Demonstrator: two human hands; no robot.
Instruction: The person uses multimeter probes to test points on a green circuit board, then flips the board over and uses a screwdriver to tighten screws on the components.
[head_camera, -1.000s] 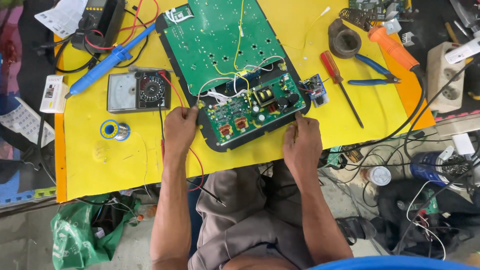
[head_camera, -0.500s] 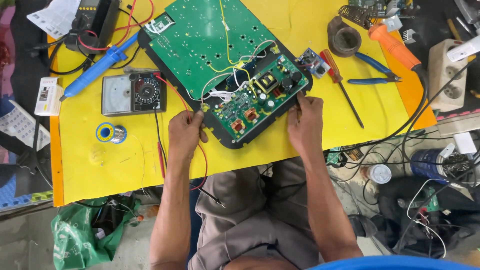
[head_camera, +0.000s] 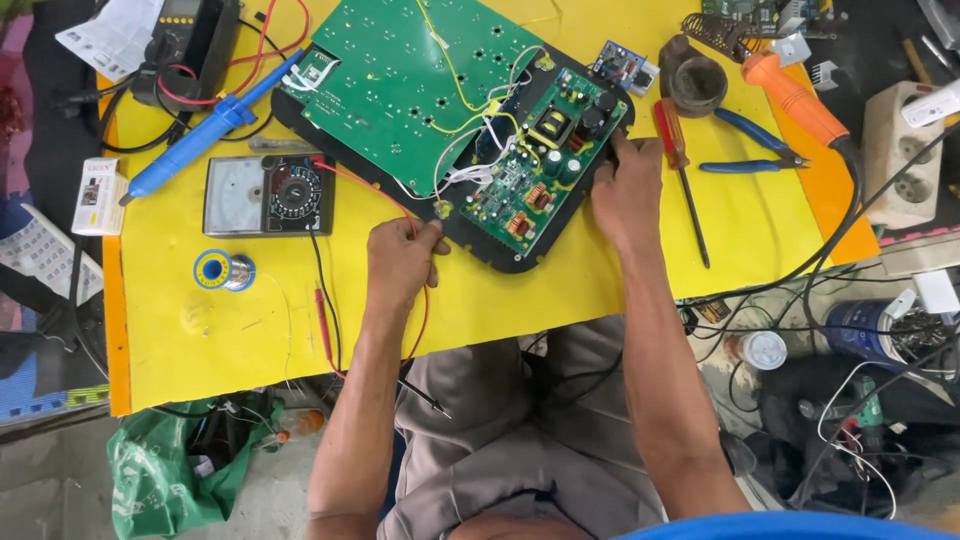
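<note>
A black tray-like housing (head_camera: 500, 262) carrying green circuit boards (head_camera: 410, 90) lies tilted on the yellow table (head_camera: 230, 340). My left hand (head_camera: 402, 262) grips its near left edge, beside the smaller board with coils and capacitors (head_camera: 540, 165). My right hand (head_camera: 628, 190) holds the housing's right edge, fingers curled against it. Yellow and white wires (head_camera: 470, 120) run across the boards.
An analog multimeter (head_camera: 268, 195) with red and black leads, a solder spool (head_camera: 225, 270) and a blue desoldering pump (head_camera: 205, 130) lie left. A red screwdriver (head_camera: 682, 170), blue pliers (head_camera: 750, 145), an orange soldering iron (head_camera: 795, 98) and a power strip (head_camera: 900, 140) sit right.
Both hands have turned the housing counter-clockwise, so it now lies more diagonally. My right hand moved up along its right edge.
</note>
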